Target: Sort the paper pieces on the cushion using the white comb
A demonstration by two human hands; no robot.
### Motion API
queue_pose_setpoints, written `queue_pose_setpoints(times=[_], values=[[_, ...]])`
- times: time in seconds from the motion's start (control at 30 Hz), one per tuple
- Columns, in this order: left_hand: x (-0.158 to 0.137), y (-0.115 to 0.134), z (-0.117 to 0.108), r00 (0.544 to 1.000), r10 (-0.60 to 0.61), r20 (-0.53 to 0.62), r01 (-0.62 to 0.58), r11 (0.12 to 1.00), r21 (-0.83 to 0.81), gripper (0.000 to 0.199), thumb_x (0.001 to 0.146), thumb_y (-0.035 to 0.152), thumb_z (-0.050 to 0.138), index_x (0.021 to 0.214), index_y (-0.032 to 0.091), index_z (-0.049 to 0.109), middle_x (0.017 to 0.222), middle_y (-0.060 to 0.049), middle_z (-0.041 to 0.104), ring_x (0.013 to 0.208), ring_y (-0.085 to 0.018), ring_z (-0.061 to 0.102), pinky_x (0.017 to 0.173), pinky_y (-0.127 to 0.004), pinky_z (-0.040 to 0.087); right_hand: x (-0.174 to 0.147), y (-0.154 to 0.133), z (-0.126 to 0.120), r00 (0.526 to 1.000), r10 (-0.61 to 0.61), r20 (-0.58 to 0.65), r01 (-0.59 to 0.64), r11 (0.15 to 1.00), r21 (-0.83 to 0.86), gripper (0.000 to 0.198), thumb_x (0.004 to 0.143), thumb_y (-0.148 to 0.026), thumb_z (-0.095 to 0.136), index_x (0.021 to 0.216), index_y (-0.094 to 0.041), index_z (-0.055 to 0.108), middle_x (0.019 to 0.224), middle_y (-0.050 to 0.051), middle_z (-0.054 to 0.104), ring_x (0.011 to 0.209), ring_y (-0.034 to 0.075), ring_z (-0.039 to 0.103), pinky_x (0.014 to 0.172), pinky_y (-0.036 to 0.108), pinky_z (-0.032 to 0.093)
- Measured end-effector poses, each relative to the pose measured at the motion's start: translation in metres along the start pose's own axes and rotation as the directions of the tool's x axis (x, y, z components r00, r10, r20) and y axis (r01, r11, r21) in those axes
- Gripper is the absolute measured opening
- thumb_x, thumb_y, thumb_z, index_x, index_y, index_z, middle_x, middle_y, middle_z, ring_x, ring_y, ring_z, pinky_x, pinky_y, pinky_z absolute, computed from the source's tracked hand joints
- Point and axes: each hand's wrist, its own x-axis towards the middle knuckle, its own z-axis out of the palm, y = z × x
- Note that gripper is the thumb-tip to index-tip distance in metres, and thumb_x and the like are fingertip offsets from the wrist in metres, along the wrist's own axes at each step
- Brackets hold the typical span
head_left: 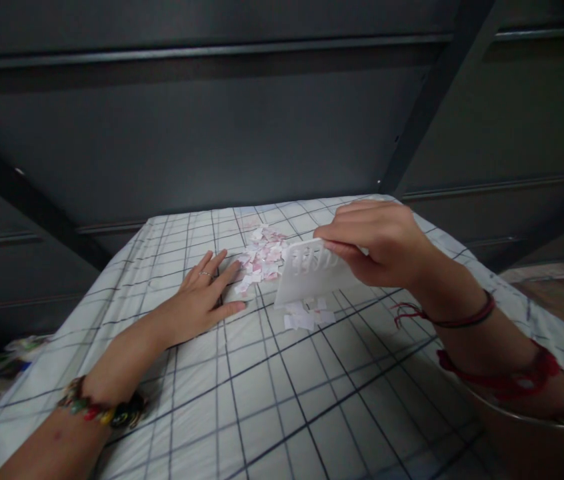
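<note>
My right hand (pixel 375 241) pinches the top edge of a flat white plastic piece with a row of slots (pixel 307 280), which is held tilted on edge over the cloth. Small torn paper scraps (pixel 263 257), white and pale pink, lie in a heap to its left. A few more white scraps (pixel 307 317) sit just in front of the plastic's lower edge. My left hand (pixel 209 290) rests palm down on the cloth with fingers spread, its fingertips at the left side of the heap.
A white cloth with dark grid lines (pixel 242 407) covers the surface under both hands. Behind it stands a dark grey panel (pixel 242 140) with metal bars. Blurred items (pixel 25 347) lie low at the far left, and brown floor (pixel 557 287) shows at the right.
</note>
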Motion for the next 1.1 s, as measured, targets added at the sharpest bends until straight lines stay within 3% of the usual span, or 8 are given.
queue_pose_setpoints(times=[0.3,0.53,0.83,1.1], values=[[0.001,0.003,-0.003,0.999,-0.006,0.040,0.007,0.999,-0.033,0.083,0.090,0.071,0.028,0.148,0.012,0.027,0.155,-0.020,0.008,0.140,-0.041,0.001,0.108,-0.057,0.015,0.001,-0.002,0.004,0.993,-0.056,-0.104,0.065,0.994,0.082,0.025,0.084,-0.016,0.037,0.065,-0.020,0.051,0.057,-0.002,0.048,0.055,0.011,0.041,0.059,0.025,0.035],[-0.003,0.013,-0.011,0.986,0.122,0.114,-0.107,0.986,-0.130,0.091,0.084,0.073,0.043,0.151,0.022,0.009,0.156,-0.013,-0.006,0.139,-0.040,-0.008,0.108,-0.059,0.014,0.003,-0.006,0.004,0.992,-0.010,-0.124,0.018,0.998,0.068,0.027,0.086,-0.018,0.035,0.063,-0.020,0.050,0.058,-0.001,0.047,0.056,0.012,0.039,0.058,0.026,0.033],[-0.003,0.014,-0.013,0.983,0.114,0.145,-0.094,0.986,-0.135,0.095,0.082,0.078,0.038,0.151,0.019,0.010,0.156,-0.013,-0.007,0.139,-0.041,-0.009,0.109,-0.059,0.012,0.006,-0.013,0.005,0.995,-0.019,-0.100,0.038,0.980,0.197,0.021,0.082,-0.016,0.040,0.064,-0.018,0.050,0.056,-0.003,0.043,0.055,0.010,0.036,0.055,0.025,0.029],[-0.003,0.013,-0.013,0.981,0.140,0.132,-0.122,0.983,-0.140,0.092,0.084,0.075,0.041,0.151,0.021,0.008,0.156,-0.013,-0.007,0.139,-0.041,-0.009,0.108,-0.060,0.011,0.006,-0.010,0.008,0.988,-0.045,-0.148,0.072,0.980,0.185,0.023,0.085,-0.017,0.039,0.065,-0.017,0.051,0.057,-0.002,0.043,0.054,0.011,0.036,0.056,0.025,0.030]])
